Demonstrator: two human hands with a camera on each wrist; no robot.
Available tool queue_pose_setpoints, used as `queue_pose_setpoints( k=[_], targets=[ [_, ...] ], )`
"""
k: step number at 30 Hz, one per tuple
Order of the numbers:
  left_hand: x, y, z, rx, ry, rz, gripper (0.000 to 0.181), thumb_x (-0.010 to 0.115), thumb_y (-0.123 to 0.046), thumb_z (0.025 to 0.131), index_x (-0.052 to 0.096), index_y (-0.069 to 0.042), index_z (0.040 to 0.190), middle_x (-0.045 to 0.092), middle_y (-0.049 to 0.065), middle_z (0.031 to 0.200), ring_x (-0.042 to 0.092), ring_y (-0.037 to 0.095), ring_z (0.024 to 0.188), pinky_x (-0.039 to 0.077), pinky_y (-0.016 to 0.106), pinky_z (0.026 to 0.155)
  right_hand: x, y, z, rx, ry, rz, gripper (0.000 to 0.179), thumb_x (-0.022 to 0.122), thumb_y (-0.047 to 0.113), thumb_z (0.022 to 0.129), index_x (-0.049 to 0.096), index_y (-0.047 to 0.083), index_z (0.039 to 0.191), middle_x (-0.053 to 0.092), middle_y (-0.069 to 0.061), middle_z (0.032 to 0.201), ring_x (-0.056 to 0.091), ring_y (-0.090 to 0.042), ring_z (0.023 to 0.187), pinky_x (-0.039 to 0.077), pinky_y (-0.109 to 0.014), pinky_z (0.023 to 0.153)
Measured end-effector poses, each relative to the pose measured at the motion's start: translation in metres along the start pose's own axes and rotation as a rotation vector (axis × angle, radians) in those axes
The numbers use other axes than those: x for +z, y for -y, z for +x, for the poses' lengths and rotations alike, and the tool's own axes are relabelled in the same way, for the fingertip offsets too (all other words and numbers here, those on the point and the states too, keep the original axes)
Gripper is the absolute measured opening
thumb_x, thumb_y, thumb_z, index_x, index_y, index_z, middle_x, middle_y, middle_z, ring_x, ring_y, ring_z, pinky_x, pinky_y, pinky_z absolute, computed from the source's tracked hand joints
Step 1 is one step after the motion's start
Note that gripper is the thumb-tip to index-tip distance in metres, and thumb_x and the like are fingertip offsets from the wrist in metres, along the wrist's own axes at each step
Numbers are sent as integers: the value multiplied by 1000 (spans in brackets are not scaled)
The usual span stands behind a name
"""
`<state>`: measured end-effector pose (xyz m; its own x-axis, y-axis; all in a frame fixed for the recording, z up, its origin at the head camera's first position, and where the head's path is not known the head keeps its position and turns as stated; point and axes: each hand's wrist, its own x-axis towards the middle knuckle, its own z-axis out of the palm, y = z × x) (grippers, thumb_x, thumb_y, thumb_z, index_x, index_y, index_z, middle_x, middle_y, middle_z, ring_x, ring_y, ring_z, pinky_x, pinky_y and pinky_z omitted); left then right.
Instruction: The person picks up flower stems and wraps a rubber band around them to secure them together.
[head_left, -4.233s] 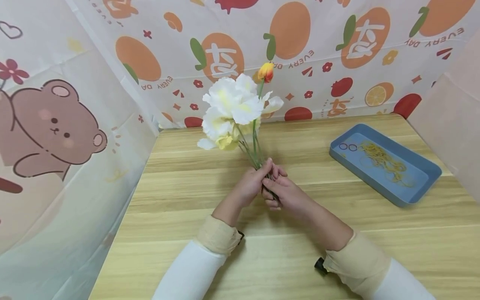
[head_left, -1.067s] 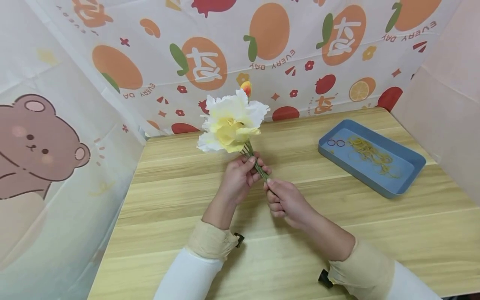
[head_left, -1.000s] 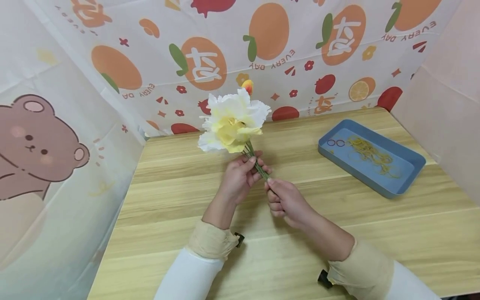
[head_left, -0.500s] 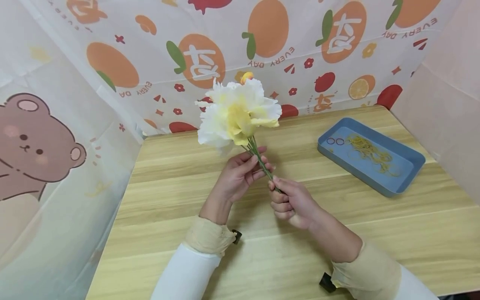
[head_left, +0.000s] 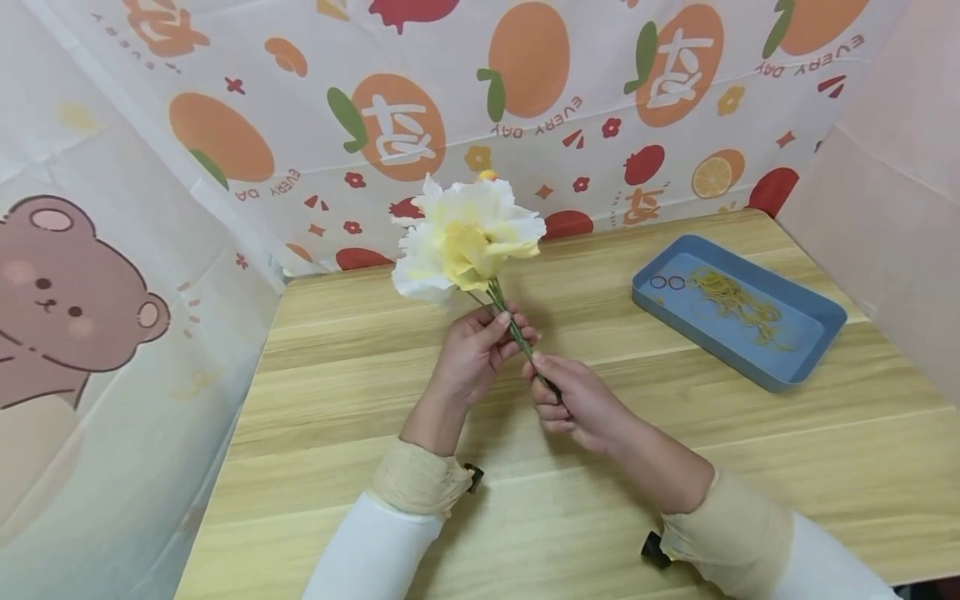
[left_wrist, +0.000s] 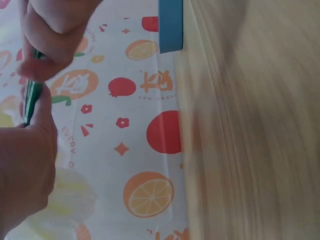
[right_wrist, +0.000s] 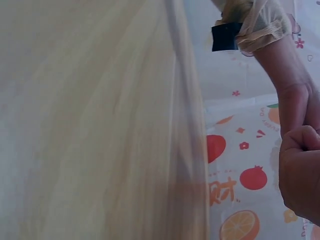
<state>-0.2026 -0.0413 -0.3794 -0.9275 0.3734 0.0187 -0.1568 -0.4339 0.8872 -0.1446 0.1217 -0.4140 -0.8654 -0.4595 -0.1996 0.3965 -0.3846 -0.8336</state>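
Note:
A bunch of artificial flowers, white and yellow blooms (head_left: 468, 242) on green stems (head_left: 517, 333), is held over the table, heads tilted toward the back left. The tip of an orange-yellow bud (head_left: 487, 176) peeks out behind the white petals. My left hand (head_left: 476, 350) holds the stems just below the blooms, thumb laid along them. Lower down, my right hand (head_left: 577, 404) grips the stem ends in curled fingers. In the left wrist view the green stems (left_wrist: 32, 97) run between both hands. The right wrist view shows my right hand (right_wrist: 302, 175) from behind, hiding the stems.
A blue tray (head_left: 738, 367) stands at the right of the wooden table (head_left: 360, 433). In it lie a heap of yellow rubber bands (head_left: 735, 300) and two small red rings (head_left: 667, 283). Printed curtains (head_left: 525, 142) enclose the back and sides.
The hands, close together earlier, have moved apart along the stems. The bunch has turned so a yellow bloom faces me, and the bud has sunk behind the petals. Lately it has dipped slightly.

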Motion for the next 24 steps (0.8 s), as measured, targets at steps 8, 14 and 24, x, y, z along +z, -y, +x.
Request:
queue_pose_setpoints(
  k=[8, 14, 24],
  targets=[
    [2, 8, 8, -39, -24, 74, 12, 45, -3, 103, 53, 3, 110, 62, 8, 92, 70, 19, 84, 60, 33, 90, -17, 4, 5, -40, -165, -339, 41, 48, 36, 104, 56, -2, 117, 58, -4, 71, 55, -15, 54, 51, -24, 48],
    [-7, 5, 6, -41, -79, 70, 12, 46, -2, 103, 53, 4, 109, 63, 7, 89, 69, 18, 82, 60, 36, 92, -28, 19, 11, -103, -193, -600, 36, 52, 35, 103, 64, 3, 116, 64, -18, 87, 64, -29, 74, 62, -43, 66],
    [-15, 1, 8, -35, -89, 60, 11, 44, -2, 103, 52, 3, 110, 62, 6, 89, 68, 16, 80, 60, 37, 90, -154, 123, -8, -261, -552, -1156, 30, 55, 28, 102, 67, 2, 109, 63, -16, 78, 60, -20, 63, 55, -33, 55]
  ],
)
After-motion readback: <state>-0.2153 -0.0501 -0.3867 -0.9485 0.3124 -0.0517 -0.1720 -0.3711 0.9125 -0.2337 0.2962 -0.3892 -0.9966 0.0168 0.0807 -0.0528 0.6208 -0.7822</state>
